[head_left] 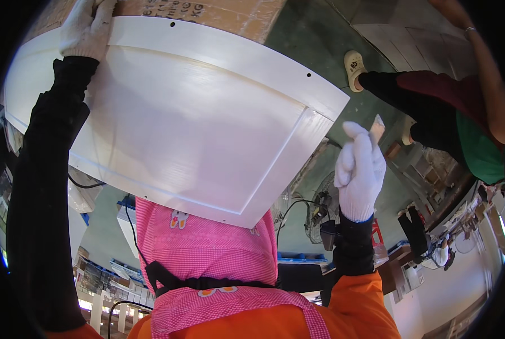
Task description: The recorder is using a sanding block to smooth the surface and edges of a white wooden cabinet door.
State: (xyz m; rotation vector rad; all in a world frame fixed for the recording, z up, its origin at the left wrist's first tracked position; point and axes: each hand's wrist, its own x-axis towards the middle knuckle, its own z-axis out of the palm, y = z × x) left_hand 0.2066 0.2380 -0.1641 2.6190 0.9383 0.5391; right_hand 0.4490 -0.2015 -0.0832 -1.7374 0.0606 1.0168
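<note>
A white framed panel [207, 118], like a cabinet door, lies tilted across the view in front of my pink checked apron [207, 243]. Small dark holes run along its far and near edges. My left hand [87, 31], in a white knitted glove, grips the panel's far left edge, its fingertips partly cut off by the rim of the view. Just off the panel's right corner, my right hand [358, 169], gloved too, is raised with its fingers closed together. Between them a small flat tan piece with a pale tip [378, 129] sticks up; its kind is unclear.
Beyond the panel lies a cardboard box [224, 14] wrapped in clear film. At right stands another person [433, 107] in dark trousers and pale clogs [354, 69]. A floor fan [320, 212] is behind my right hand, and blue pallets [300, 257] lie farther back.
</note>
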